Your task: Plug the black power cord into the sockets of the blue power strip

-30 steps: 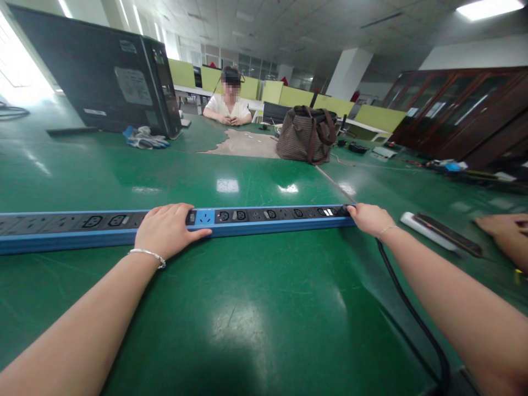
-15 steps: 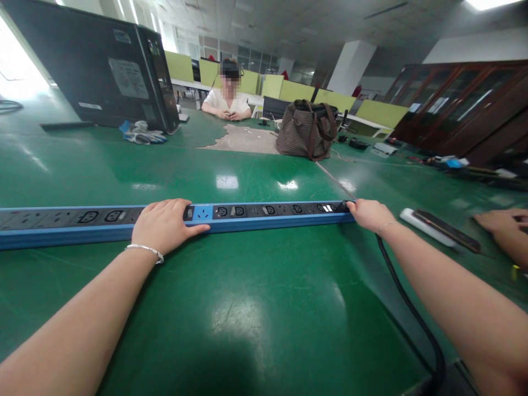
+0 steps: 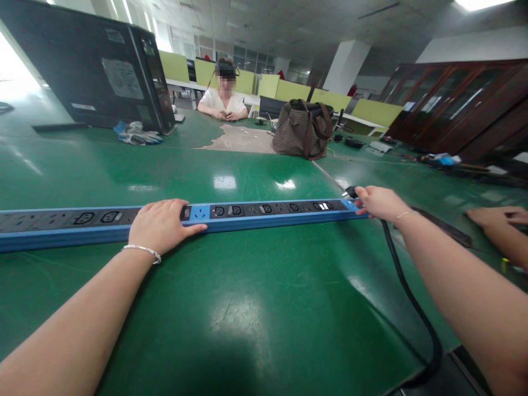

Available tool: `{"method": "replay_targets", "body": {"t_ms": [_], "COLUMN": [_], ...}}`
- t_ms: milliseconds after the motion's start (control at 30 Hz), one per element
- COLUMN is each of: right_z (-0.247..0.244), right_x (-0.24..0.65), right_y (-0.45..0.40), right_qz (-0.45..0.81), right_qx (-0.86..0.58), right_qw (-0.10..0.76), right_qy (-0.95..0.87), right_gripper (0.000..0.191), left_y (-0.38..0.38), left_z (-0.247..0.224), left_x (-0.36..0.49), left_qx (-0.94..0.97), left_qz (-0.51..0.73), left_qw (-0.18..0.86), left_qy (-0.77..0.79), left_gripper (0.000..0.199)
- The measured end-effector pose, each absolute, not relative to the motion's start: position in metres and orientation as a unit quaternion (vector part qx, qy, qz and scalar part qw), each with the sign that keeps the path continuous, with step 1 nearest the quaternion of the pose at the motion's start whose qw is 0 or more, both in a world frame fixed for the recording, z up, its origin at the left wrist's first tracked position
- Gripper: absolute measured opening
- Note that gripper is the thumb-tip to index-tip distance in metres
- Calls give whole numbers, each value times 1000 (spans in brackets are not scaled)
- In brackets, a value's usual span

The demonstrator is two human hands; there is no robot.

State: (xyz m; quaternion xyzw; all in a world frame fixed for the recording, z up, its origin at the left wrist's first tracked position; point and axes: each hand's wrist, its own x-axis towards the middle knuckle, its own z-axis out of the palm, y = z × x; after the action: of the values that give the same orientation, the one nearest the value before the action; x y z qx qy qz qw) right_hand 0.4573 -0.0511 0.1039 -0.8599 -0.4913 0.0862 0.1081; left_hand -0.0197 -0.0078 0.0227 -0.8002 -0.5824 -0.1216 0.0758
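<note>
A long blue power strip point(image 3: 251, 222) with black socket panels lies across the table in front of me. My left hand point(image 3: 159, 226) grips it left of the middle, fingers over the top and thumb along the near side. At the strip's right end, my right hand point(image 3: 381, 202) pinches a black plug point(image 3: 350, 191). The plug's metal prongs show, clear of the sockets and pointing left. Just below them is the blue end socket point(image 3: 350, 204), partly hidden by my fingers. A black cable point(image 3: 406, 286) hangs from my right hand and curves down to the lower right.
The green tabletop point(image 3: 247, 308) bears a black computer case point(image 3: 99, 77), gloves point(image 3: 138, 133) and a brown bag point(image 3: 303, 129). Across the table sits a person point(image 3: 225, 102). Another person's hand point(image 3: 490, 220) rests at the right, near a dark flat object point(image 3: 443, 224).
My right hand has risen and shifted slightly right, drawing the plug out of the end socket, whose blue face now shows. My left hand keeps its hold on the power strip.
</note>
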Motion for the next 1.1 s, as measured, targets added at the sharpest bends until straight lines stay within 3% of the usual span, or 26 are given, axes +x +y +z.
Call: {"method": "replay_targets", "body": {"t_ms": [267, 433, 1100], "right_z": [95, 83, 77], "right_x": [411, 384, 349], "right_y": [-44, -38, -36], "right_qz": [-25, -24, -2], "right_qx": [-802, -786, -809], "right_qw": [-4, -49, -84], "right_qy": [-597, -616, -581], "right_gripper": [51, 54, 55], "left_y": [-7, -8, -9], "left_z": [22, 24, 24], "left_x": [-21, -20, -20], "left_qx": [-801, -804, -803], "left_qz": [-136, -130, -122], "left_qw": [50, 62, 73], "left_qy": [-581, -577, -579], "left_gripper": [76, 74, 76]}}
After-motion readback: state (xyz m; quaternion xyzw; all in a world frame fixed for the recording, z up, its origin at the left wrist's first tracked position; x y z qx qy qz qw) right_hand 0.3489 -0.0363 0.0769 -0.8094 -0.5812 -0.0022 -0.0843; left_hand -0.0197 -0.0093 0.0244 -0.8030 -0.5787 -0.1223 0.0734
